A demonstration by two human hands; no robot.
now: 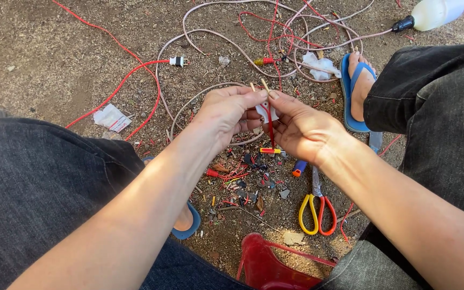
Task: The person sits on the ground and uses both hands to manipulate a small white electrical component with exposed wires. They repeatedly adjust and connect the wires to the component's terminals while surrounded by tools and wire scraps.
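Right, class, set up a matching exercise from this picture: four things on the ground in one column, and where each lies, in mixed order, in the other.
Things:
1. scissors
2. white plug
3. plastic bottle
4. red stool

Places:
A. top right corner
B. bottom edge, between the knees
C. below the right hand
D. above and left of the left hand

Pairs: 1-C, 2-D, 3-A, 4-B

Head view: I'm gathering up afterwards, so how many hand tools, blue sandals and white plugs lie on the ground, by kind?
Yellow-and-red-handled scissors: 1
Blue-and-orange-handled tool beside them: 1
Blue rubber sandals: 2
White two-pin plug on the red wire: 1
Total: 5
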